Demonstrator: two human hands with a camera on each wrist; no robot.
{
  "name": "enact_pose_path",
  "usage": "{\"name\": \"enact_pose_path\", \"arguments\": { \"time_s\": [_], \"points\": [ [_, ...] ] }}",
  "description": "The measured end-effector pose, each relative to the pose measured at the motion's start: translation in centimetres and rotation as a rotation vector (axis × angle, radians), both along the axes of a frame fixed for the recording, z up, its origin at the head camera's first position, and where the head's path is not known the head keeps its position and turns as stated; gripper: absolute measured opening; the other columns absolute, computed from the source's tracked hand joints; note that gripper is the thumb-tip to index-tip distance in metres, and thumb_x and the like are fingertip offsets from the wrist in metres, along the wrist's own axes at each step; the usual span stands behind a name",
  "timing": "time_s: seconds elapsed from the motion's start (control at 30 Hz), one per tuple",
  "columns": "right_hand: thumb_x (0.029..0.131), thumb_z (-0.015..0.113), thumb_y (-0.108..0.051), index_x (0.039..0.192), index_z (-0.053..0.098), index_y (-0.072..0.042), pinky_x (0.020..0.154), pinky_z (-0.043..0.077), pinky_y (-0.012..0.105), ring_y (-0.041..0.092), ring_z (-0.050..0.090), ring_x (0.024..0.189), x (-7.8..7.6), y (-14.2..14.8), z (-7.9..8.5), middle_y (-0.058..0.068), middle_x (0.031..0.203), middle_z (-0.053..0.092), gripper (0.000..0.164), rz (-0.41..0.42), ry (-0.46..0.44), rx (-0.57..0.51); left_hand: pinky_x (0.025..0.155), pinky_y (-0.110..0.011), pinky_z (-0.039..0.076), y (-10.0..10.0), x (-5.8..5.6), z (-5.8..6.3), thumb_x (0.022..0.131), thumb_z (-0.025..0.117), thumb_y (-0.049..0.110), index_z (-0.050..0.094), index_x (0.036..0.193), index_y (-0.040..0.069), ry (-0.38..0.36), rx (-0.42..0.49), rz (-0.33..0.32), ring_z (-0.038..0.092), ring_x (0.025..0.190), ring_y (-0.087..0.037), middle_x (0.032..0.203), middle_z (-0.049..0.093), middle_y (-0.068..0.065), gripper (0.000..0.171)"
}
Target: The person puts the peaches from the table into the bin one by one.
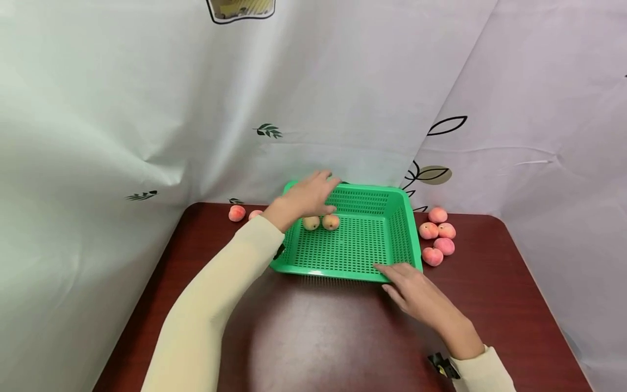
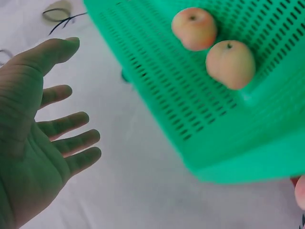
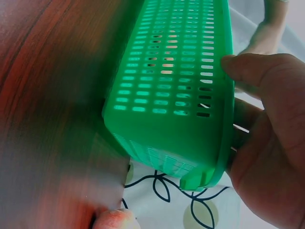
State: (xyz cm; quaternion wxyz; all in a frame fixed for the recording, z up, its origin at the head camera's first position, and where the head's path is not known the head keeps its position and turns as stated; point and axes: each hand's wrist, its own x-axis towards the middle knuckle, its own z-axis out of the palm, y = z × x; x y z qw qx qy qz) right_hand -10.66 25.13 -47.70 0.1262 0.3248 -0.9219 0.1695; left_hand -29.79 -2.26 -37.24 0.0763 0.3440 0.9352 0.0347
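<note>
My left hand [image 1: 309,196] is over the back left of a green plastic basket [image 1: 415,239]. Its fingers are spread and hold nothing; the left wrist view shows the palm and fingertips apart from the basket rim. Two pale peaches, one nearer the left [image 1: 311,223] and one beside it [image 1: 331,222], lie inside the basket. My right hand [image 1: 416,291] grips the rim at the near right corner. In the right wrist view its thumb lies at the outer side of the rim, with the other fingers partly hidden behind it.
Several pinkish peaches [image 1: 444,246] lie on the dark red table [image 1: 313,337] right of the basket. On its left are a peach [image 1: 237,213] and another partly hidden by my left arm [image 1: 255,214]. A white patterned cloth [image 1: 343,109] hangs behind the table.
</note>
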Motion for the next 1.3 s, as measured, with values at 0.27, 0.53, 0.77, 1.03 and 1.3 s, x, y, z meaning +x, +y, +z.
{"name": "enact_pose_path", "arguments": {
  "time_s": [0.27, 0.53, 0.77, 1.03, 1.3],
  "points": [
    [0.085, 0.079, -0.007, 0.127, 0.069, -0.005, 0.090, 0.055, 0.045, 0.026, 0.067, 0.102, -0.2, 0.1, -0.4, 0.007, 0.112, 0.072, 0.044, 0.059, 0.079, -0.009, 0.120, -0.057, 0.032, -3.4, 0.6, 3.0, 0.093, 0.075, 0.043, 0.030, 0.162, 0.017, 0.042, 0.087, 0.080, 0.031, 0.152, -0.041, 0.166, 0.027, -0.021, 0.086],
    [0.111, 0.037, -0.040, 0.126, 0.070, -0.005, 0.092, 0.054, 0.046, 0.029, 0.067, 0.104, 0.1, 0.3, -0.5, 0.008, 0.113, 0.072, 0.050, 0.044, 0.100, -0.015, 0.116, -0.059, 0.035, -7.5, 1.3, 4.2, 0.091, 0.078, 0.037, 0.032, 0.160, 0.013, 0.079, 0.163, 0.149, 0.037, 0.147, -0.043, 0.162, 0.032, -0.022, 0.087],
    [0.095, 0.070, -0.013, 0.122, 0.072, -0.004, 0.094, 0.051, 0.046, 0.029, 0.065, 0.107, 0.3, 0.6, -0.6, 0.008, 0.113, 0.072, 0.028, 0.040, 0.154, -0.056, 0.114, -0.063, 0.037, -10.8, 2.2, 3.5, 0.089, 0.081, 0.032, 0.020, 0.164, 0.015, 0.099, 0.234, 0.223, 0.033, 0.148, -0.046, 0.165, 0.027, -0.023, 0.098],
    [0.091, 0.071, -0.005, 0.123, 0.071, -0.007, 0.088, 0.051, 0.039, 0.022, 0.065, 0.099, 0.6, 0.8, -0.4, 0.004, 0.110, 0.072, 0.032, 0.040, 0.173, -0.080, 0.114, -0.069, 0.032, -13.8, 2.7, 1.1, 0.088, 0.082, 0.031, 0.012, 0.167, 0.022, 0.061, 0.297, 0.324, 0.021, 0.154, -0.048, 0.169, 0.015, -0.024, 0.106],
    [0.113, 0.031, -0.037, 0.122, 0.072, -0.007, 0.085, 0.053, 0.042, 0.023, 0.066, 0.097, 0.6, 0.7, -0.6, 0.004, 0.109, 0.073, 0.052, 0.026, 0.167, -0.060, 0.118, -0.067, 0.026, -16.0, 2.1, -2.6, 0.091, 0.078, 0.026, 0.019, 0.165, 0.014, -0.019, 0.328, 0.380, 0.017, 0.155, -0.049, 0.170, 0.012, -0.026, 0.096]
  ]
}}
